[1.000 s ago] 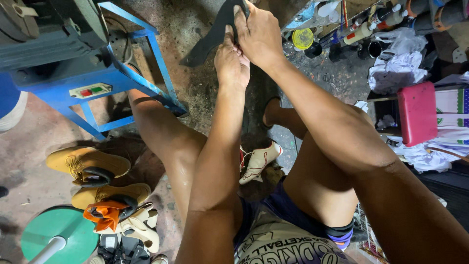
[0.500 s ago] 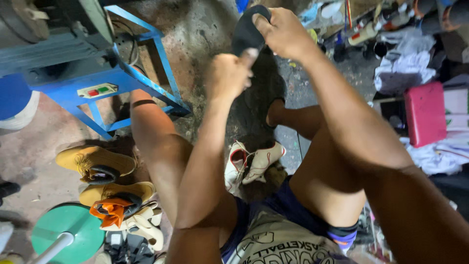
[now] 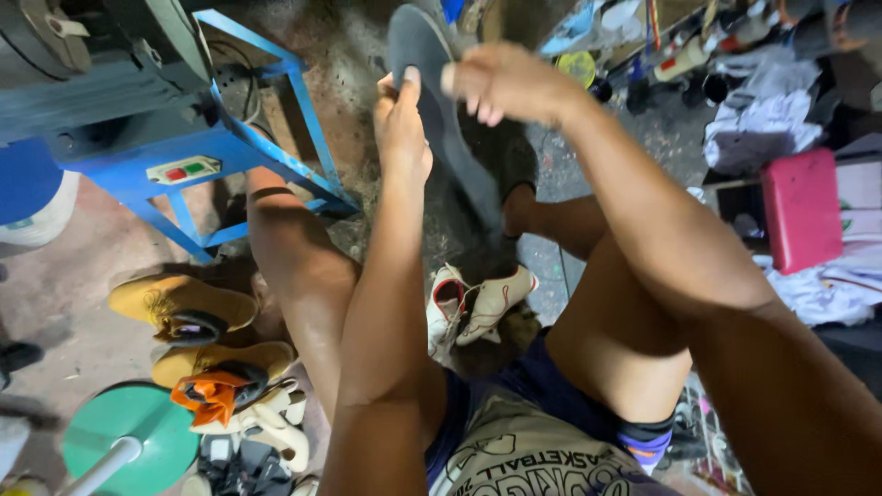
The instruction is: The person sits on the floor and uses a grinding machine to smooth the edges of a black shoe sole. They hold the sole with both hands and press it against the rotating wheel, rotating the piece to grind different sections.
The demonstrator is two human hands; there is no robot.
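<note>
A dark grey shoe sole (image 3: 439, 110), long and flat, stands on end in front of me above my knees. My left hand (image 3: 401, 124) grips its left edge, thumb pressed on the face. My right hand (image 3: 503, 84) is at the sole's right edge near its upper end, fingers curled and blurred by motion; whether it grips the sole is unclear. Below the sole, a white sneaker (image 3: 478, 303) with a red lining lies between my legs.
A blue metal machine stand (image 3: 276, 156) with a red-and-green switch box (image 3: 187, 170) is at the left. Tan boots (image 3: 184, 308) and a green disc (image 3: 129, 436) lie at lower left. A pink box (image 3: 801, 209) and white cloths (image 3: 763, 119) sit at the right.
The sole has turned from flat and dark overhead to standing edge-on between my hands. My right hand has come off its top end and moved to its right side.
</note>
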